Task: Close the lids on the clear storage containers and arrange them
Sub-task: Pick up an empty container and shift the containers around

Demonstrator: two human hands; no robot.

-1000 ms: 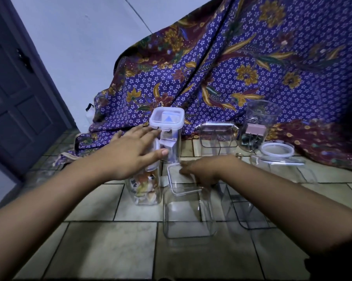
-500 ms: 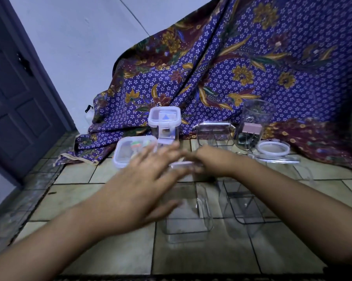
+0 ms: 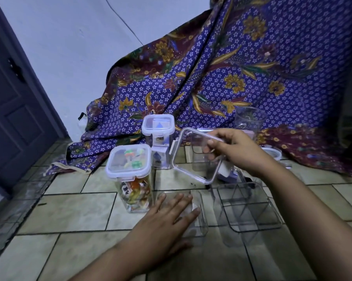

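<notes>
My right hand holds a clear square lid tilted in the air, above and behind an empty clear container. My left hand rests flat against that container's left side, fingers spread. To the left stands a lidded container with colourful small items inside. Behind it is a taller lidded container holding small packets. An open, empty square container sits at the right, under my right forearm.
A purple flowered cloth drapes across the back. A clear round jar and a white-rimmed round lid sit behind my right hand. A dark door is at the left. The floor is tiled.
My right hand has lifted the clear lid off the floor and tilted it up. My left hand left the lidded container and dropped to the empty container's side.
</notes>
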